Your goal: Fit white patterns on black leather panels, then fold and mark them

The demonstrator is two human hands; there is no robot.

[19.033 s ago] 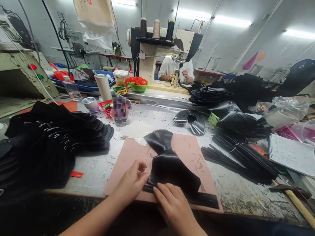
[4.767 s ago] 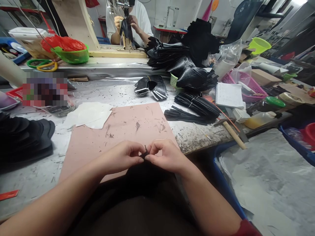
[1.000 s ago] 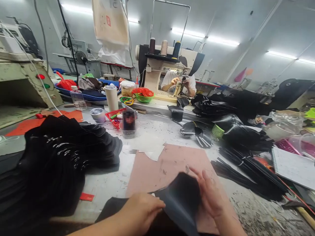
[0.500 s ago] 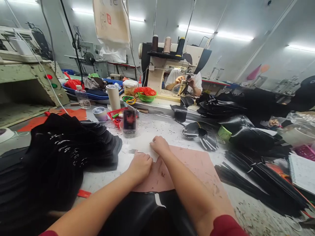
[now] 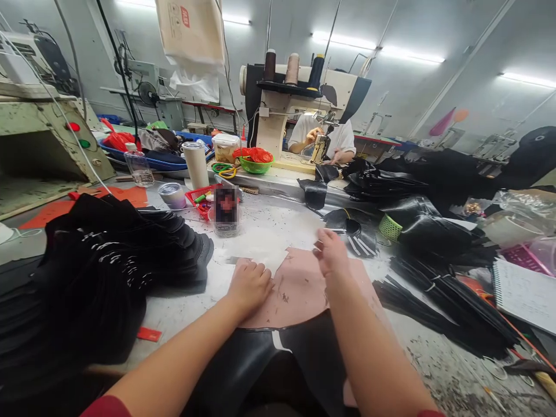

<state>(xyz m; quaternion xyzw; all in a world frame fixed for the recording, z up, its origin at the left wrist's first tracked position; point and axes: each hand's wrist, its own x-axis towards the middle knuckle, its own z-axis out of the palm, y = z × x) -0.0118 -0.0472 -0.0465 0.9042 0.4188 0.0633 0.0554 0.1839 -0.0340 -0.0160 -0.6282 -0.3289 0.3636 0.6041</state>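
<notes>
We rest our left hand point(image 5: 251, 288), palm down with fingers bent, on the back left corner of the pink board point(image 5: 304, 286), by the near edge of the white sheets point(image 5: 264, 249); we cannot tell whether its fingers press on a sheet or grip one. Our right hand point(image 5: 333, 255) is above the board's back edge toward the right corner, its fingers curled in toward the thumb. The area by its fingertips is blurred, so we cannot tell whether they pinch anything.

Between our forearms, the black glossy piece point(image 5: 238, 359) covers the front part of the board, with a short white strip point(image 5: 280, 341) at its curved back edge.

Along the left side of the workbench point(image 5: 174, 324) we have a tall stack of black pieces point(image 5: 108, 260), with a red tag point(image 5: 150, 334) near the front edge. Toward the right edge lie a tied bundle of black strips point(image 5: 456, 301) and a spiral notebook point(image 5: 527, 298). Beyond the sewing machine point(image 5: 269, 130) at the back edge, we see a person in white point(image 5: 297, 133).
</notes>
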